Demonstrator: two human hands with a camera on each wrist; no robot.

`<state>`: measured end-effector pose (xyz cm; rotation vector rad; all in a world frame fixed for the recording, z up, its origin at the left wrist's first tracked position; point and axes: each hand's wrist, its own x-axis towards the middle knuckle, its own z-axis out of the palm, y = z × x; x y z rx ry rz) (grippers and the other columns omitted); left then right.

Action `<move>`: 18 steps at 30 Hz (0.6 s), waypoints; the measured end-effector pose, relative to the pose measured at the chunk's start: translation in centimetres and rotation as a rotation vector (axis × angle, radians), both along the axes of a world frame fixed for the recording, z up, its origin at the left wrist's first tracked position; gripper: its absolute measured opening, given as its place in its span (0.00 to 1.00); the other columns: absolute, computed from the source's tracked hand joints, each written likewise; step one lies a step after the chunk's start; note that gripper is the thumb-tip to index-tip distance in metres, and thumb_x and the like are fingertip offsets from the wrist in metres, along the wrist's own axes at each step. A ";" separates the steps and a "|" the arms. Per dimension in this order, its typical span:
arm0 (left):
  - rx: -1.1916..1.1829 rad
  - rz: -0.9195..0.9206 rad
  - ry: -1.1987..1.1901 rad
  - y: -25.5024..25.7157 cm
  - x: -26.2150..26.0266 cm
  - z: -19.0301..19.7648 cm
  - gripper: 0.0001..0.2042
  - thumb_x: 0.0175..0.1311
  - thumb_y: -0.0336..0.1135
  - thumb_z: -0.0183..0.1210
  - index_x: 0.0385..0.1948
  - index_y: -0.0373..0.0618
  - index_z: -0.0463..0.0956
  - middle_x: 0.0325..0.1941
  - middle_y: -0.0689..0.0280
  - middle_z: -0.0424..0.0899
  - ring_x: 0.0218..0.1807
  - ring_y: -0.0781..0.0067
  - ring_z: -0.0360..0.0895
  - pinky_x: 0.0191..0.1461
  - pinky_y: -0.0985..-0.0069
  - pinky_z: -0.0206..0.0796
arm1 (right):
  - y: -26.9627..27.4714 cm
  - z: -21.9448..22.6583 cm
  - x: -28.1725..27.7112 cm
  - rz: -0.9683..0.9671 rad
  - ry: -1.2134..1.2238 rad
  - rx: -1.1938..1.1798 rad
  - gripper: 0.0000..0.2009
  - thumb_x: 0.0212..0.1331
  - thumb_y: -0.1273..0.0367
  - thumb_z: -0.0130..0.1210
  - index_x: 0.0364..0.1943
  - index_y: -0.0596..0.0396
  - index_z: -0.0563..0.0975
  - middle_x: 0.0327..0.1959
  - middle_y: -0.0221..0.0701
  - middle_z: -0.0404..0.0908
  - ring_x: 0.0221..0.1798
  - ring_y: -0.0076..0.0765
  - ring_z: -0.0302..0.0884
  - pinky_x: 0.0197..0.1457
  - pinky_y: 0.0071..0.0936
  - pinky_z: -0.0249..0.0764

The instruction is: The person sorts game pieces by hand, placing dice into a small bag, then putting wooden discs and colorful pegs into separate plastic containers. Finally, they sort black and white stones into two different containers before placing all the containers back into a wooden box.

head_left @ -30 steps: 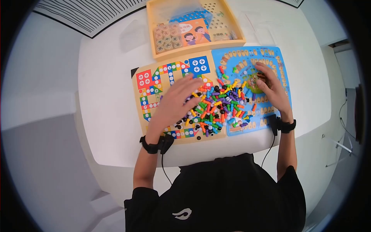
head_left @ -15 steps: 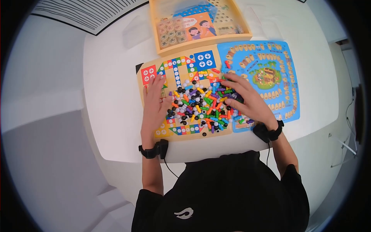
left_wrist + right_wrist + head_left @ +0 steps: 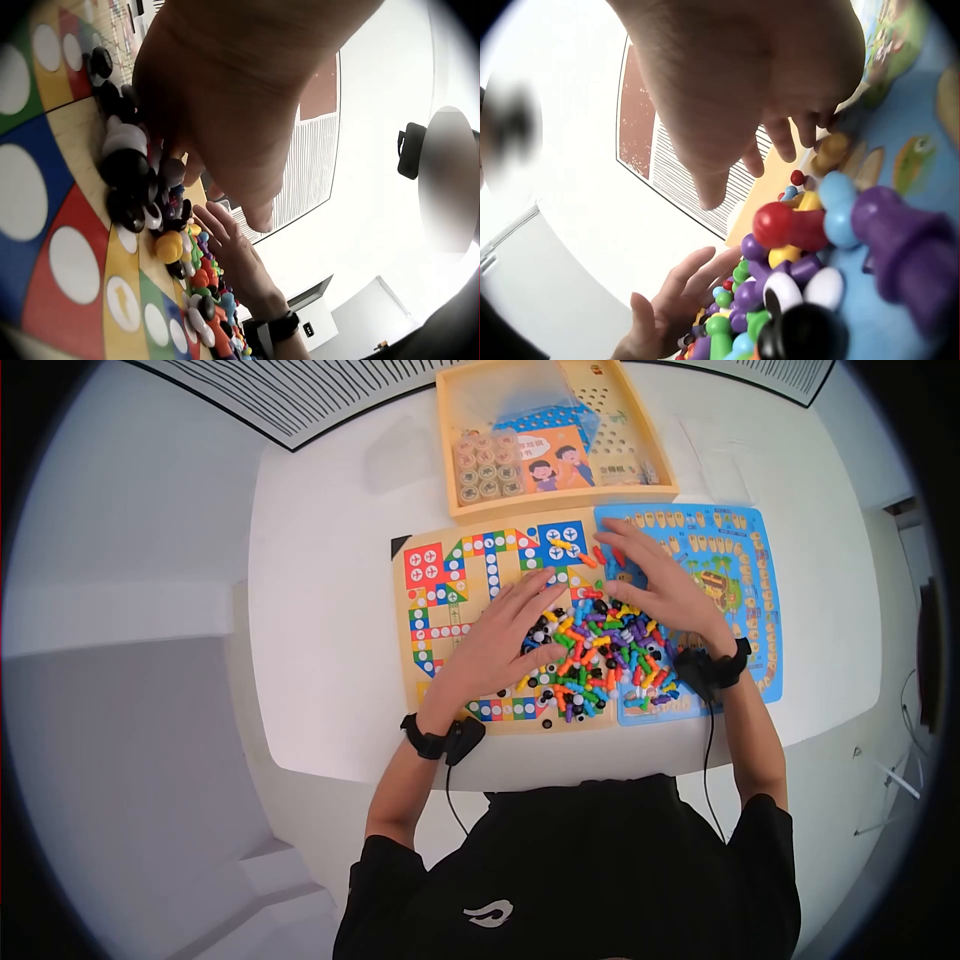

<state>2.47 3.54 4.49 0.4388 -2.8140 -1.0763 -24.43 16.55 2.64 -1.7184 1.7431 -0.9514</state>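
Reaching forward from a black short-sleeved shirt (image 3: 580,870), both forearms go up over the bench (image 3: 320,590), each with a black wrist strap, left strap (image 3: 427,738) and right strap (image 3: 735,662). One small black piece (image 3: 547,724) sits near the close edge of the ludo-style board (image 3: 470,575), just apart from the pile of mixed pieces (image 3: 590,650). Pile is a heap of colored pegs plus black and white pieces, lying across both boards, between and below the hands.

Left hand (image 3: 500,635) is palm down at the pile's left side, angled up and right, fingers extended, thumb spread out toward the pieces. Wide, not curled round anything. Finger contact with pieces: can't tell.

Right hand (image 3: 665,585) comes in from the right, over the blue game board (image 3: 755,590), fingers pointing up-left, slightly bent, thumb well apart from them. Also wide. Contact under the fingertips is hidden. A few orange and red pegs (image 3: 588,561) lie just beyond the pile, by the right fingertips.

Further off, behind the boards, is a wooden box (image 3: 565,498) with stacked round pieces (image 3: 488,468), an orange booklet (image 3: 555,465) and a blue perforated sheet (image 3: 540,422). Farthest: black-lined white panel (image 3: 300,400).
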 end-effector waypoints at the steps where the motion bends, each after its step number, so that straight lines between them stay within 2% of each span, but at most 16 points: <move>1: 0.048 0.016 -0.004 -0.3 -0.1 0.4 0.36 0.73 0.58 0.58 0.77 0.47 0.62 0.83 0.55 0.60 0.84 0.49 0.54 0.84 0.53 0.48 | -0.7 -0.2 0.2 0.006 0.000 -0.012 0.31 0.69 0.52 0.63 0.71 0.52 0.71 0.77 0.49 0.65 0.82 0.58 0.57 0.81 0.46 0.57; 3: -0.017 0.024 0.042 -1.6 -0.3 0.4 0.33 0.75 0.55 0.56 0.76 0.47 0.63 0.82 0.55 0.61 0.83 0.49 0.55 0.83 0.55 0.51 | -2.1 -0.4 0.9 0.087 0.108 -0.013 0.33 0.69 0.49 0.62 0.72 0.52 0.71 0.78 0.50 0.64 0.82 0.58 0.57 0.82 0.49 0.56; 5: -0.015 0.166 0.096 -3.1 -0.3 0.8 0.32 0.77 0.55 0.55 0.73 0.44 0.66 0.80 0.52 0.63 0.81 0.48 0.58 0.82 0.54 0.53 | -3.2 -0.5 1.2 0.119 0.119 -0.050 0.33 0.68 0.47 0.61 0.71 0.51 0.72 0.78 0.49 0.65 0.81 0.59 0.58 0.82 0.52 0.55; 6: -0.018 0.202 0.148 -4.1 -0.2 1.1 0.28 0.76 0.49 0.58 0.71 0.42 0.68 0.78 0.51 0.66 0.81 0.49 0.60 0.81 0.57 0.55 | -3.5 -0.4 1.4 0.173 0.148 -0.053 0.33 0.68 0.47 0.61 0.70 0.52 0.73 0.77 0.49 0.66 0.81 0.60 0.59 0.82 0.52 0.55; 7: -0.031 0.203 0.149 -5.1 -0.2 1.5 0.28 0.76 0.49 0.58 0.71 0.42 0.68 0.78 0.51 0.66 0.81 0.49 0.60 0.81 0.57 0.55 | -3.9 -0.3 1.5 0.228 0.179 -0.059 0.33 0.68 0.48 0.62 0.70 0.53 0.73 0.76 0.49 0.68 0.80 0.60 0.60 0.81 0.53 0.55; 8: -0.066 0.267 0.219 -6.2 -0.3 1.9 0.26 0.76 0.45 0.59 0.69 0.42 0.69 0.76 0.51 0.68 0.80 0.49 0.61 0.80 0.58 0.56 | -4.0 -1.7 1.6 0.254 0.159 -0.115 0.32 0.68 0.49 0.62 0.69 0.55 0.74 0.73 0.46 0.72 0.79 0.59 0.61 0.80 0.52 0.57; 10: -0.186 0.375 0.350 -8.6 -0.4 2.3 0.22 0.71 0.35 0.63 0.64 0.40 0.71 0.72 0.50 0.72 0.75 0.47 0.67 0.77 0.58 0.60 | -3.6 -0.5 2.0 0.331 0.092 -0.094 0.32 0.68 0.50 0.63 0.69 0.55 0.74 0.72 0.45 0.74 0.79 0.58 0.61 0.80 0.51 0.58; 11: -0.199 0.377 0.352 -10.0 -0.4 2.2 0.22 0.71 0.35 0.63 0.64 0.40 0.71 0.72 0.50 0.72 0.75 0.47 0.67 0.77 0.58 0.60 | -3.3 -0.1 2.2 0.409 0.026 -0.058 0.31 0.68 0.51 0.63 0.68 0.56 0.74 0.71 0.44 0.75 0.79 0.57 0.62 0.80 0.50 0.59; 13: -0.407 0.556 0.391 -12.8 -0.6 1.7 0.25 0.68 0.32 0.63 0.66 0.39 0.69 0.71 0.51 0.73 0.73 0.52 0.70 0.77 0.62 0.60 | -2.6 -0.3 2.9 0.422 0.025 -0.097 0.30 0.67 0.52 0.64 0.66 0.56 0.76 0.69 0.42 0.77 0.78 0.55 0.64 0.79 0.48 0.62; 14: -0.474 0.608 0.397 -14.4 -0.6 1.0 0.27 0.66 0.31 0.64 0.67 0.39 0.67 0.71 0.51 0.73 0.72 0.50 0.70 0.75 0.60 0.61 | -2.3 -0.4 3.1 0.459 -0.007 -0.086 0.29 0.67 0.53 0.65 0.65 0.56 0.77 0.68 0.42 0.78 0.77 0.54 0.66 0.78 0.47 0.63; 16: -0.548 0.630 0.341 -17.2 -0.7 -0.1 0.29 0.65 0.32 0.64 0.67 0.40 0.66 0.71 0.50 0.71 0.73 0.47 0.68 0.75 0.58 0.62 | -1.9 0.0 3.6 0.505 -0.049 -0.105 0.27 0.66 0.54 0.66 0.61 0.57 0.80 0.64 0.41 0.81 0.72 0.52 0.72 0.74 0.44 0.69; 18: -0.616 0.646 0.287 -19.3 -0.8 -0.9 0.30 0.64 0.32 0.65 0.68 0.41 0.65 0.72 0.50 0.70 0.74 0.45 0.66 0.75 0.56 0.62 | -1.6 0.7 3.8 0.499 -0.072 -0.086 0.26 0.66 0.54 0.66 0.61 0.57 0.80 0.64 0.41 0.81 0.71 0.52 0.73 0.72 0.44 0.70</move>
